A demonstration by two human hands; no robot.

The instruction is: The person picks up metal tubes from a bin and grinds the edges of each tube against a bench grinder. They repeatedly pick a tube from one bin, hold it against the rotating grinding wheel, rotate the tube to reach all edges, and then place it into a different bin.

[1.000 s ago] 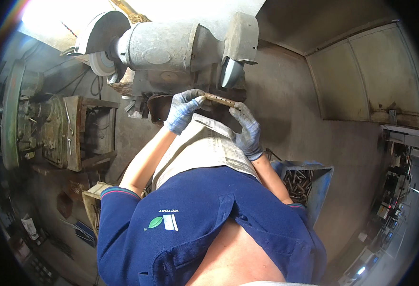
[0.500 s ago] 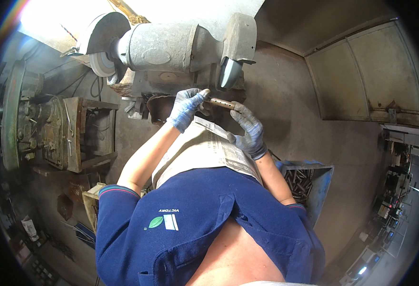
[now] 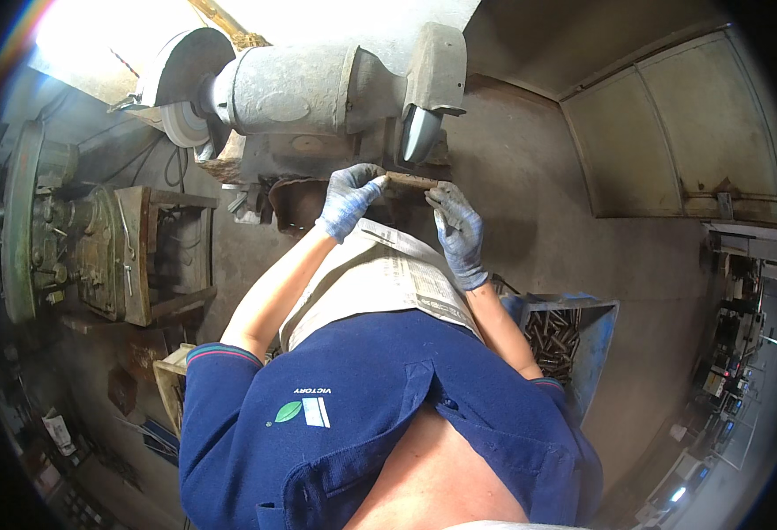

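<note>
Head view: pinching a thin brown metal rod (image 3: 412, 181) by its two ends, with left hand (image 3: 350, 200) and right hand (image 3: 459, 228), near the bench grinder (image 3: 293, 90) and its right grinding wheel (image 3: 420, 135). Could drop it from too loose a pinch. Could catch the gloves (image 3: 344, 215) by reaching too near a spinning wheel.

From my end, I see the slim drilled rod (image 3: 412, 181) has turned: its row of holes, clear to me half a second ago, now hardly shows, and it lies more level. The right hand (image 3: 461, 234) has drawn its lower, outstretched digit up from over the pale apron (image 3: 362, 283).
</note>
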